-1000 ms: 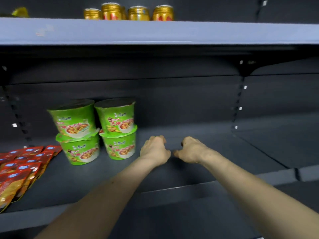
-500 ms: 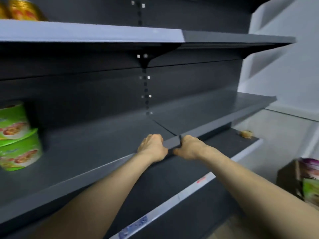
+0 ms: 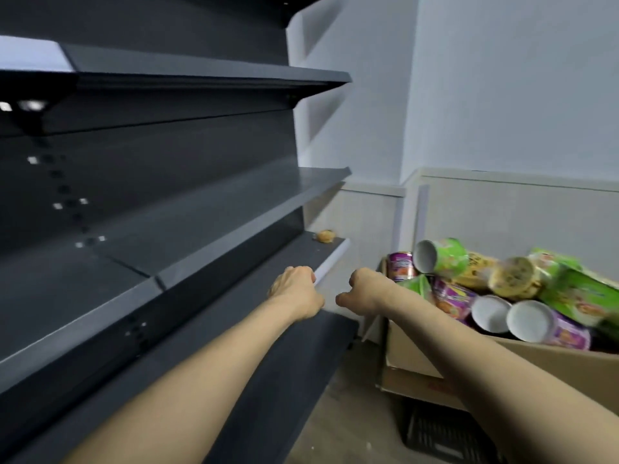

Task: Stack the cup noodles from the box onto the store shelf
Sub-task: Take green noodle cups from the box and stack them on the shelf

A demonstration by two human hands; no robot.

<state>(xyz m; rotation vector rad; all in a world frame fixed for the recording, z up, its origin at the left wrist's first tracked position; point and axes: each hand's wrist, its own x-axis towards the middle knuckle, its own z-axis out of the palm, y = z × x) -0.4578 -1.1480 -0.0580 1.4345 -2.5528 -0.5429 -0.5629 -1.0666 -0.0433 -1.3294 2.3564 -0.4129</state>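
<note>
The shelf stands left of the box. My left hand and right hand, both curled into empty fists, hover just left of the box. The cups lie jumbled inside it.

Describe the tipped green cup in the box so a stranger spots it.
Find the cardboard box right of the shelves. At the pile's far left, a green cup lies on its side. Its white base shows; other cups showing bases are purple.
</note>
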